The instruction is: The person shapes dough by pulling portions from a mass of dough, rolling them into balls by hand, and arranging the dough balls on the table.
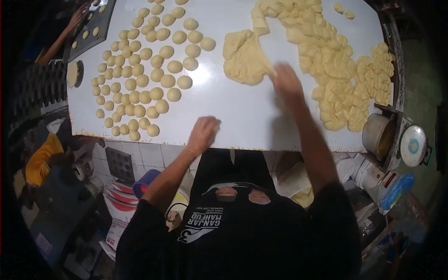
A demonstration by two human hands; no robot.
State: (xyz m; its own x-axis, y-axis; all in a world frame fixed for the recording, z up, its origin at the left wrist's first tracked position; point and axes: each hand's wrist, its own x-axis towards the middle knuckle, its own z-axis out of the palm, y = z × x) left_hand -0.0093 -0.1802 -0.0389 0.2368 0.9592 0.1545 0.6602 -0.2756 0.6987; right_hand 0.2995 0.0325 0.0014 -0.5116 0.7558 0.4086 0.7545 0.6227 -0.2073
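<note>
My right hand, slightly blurred, is closed on the edge of a flat, pale yellow slab of dough. A strand of that dough is stretched between the slab and my fingers. Near the front edge of the white table, my left hand is curled with its fingers bent in; what they hold, if anything, is hidden. Many round dough balls are spread over the left half of the table. To the right lies a large heap of cut dough pieces.
Another person's hand reaches over a dark tray with dough balls at the upper left. A metal pot stands by the right front corner, with a round scale beside it. Sacks and buckets sit below.
</note>
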